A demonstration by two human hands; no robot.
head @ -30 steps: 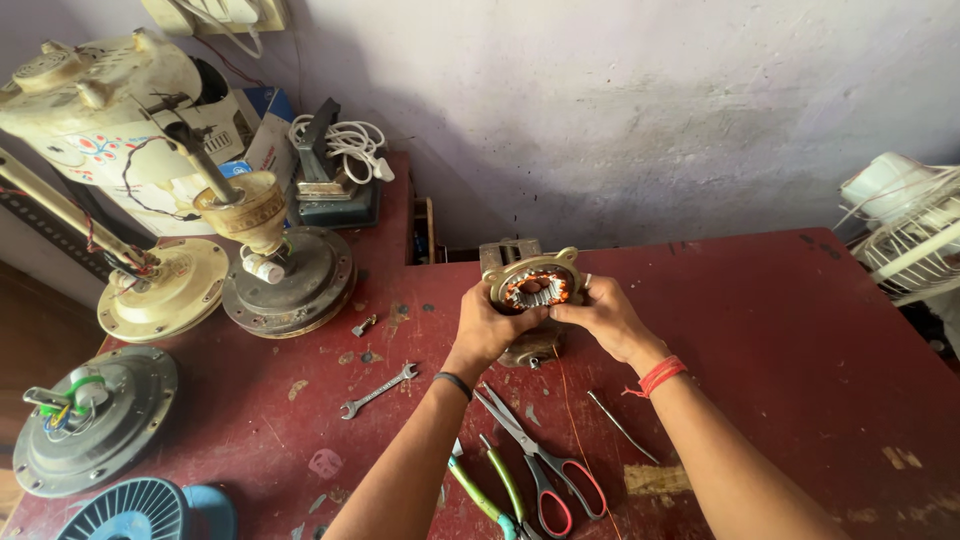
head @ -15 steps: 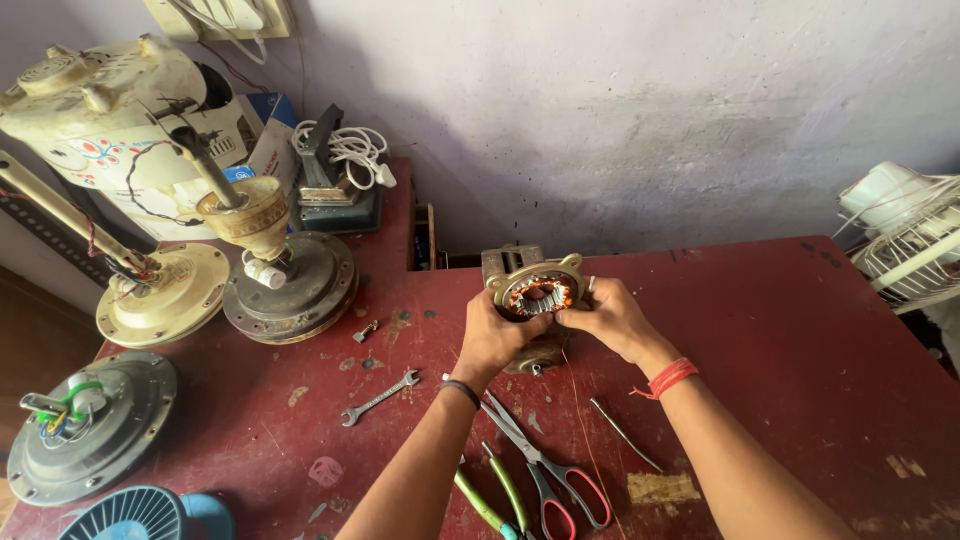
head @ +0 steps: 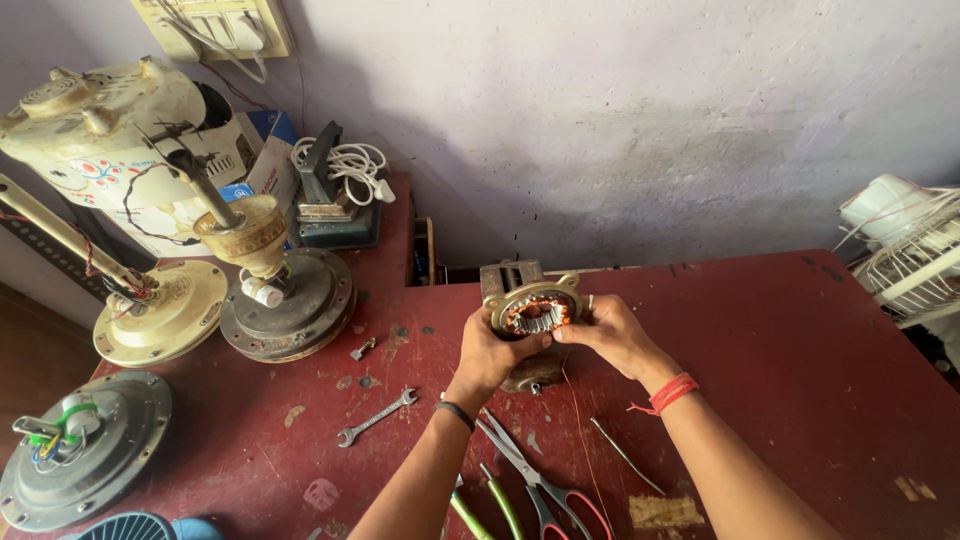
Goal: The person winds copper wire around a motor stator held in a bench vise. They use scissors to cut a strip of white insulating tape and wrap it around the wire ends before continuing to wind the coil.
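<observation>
Above red table (head: pixel 780 340) | motor stator (head: pixel 535 312) between hands; left hand (head: pixel 490 355), right hand (head: pixel 612 335) both gripping it

**Hidden and cut off**

The left hand (head: pixel 492 352) and right hand (head: pixel 612 337) cover the sides and underside of the motor stator (head: pixel 533 312), so each grip's fingertips behind it cannot be seen. The scissors (head: pixel 540 480) and green-handled pliers (head: pixel 490 505) run off the bottom edge. The white fan guard (head: pixel 905 250) is cropped at the right, the blue grille (head: pixel 125 527) at the bottom.
</observation>
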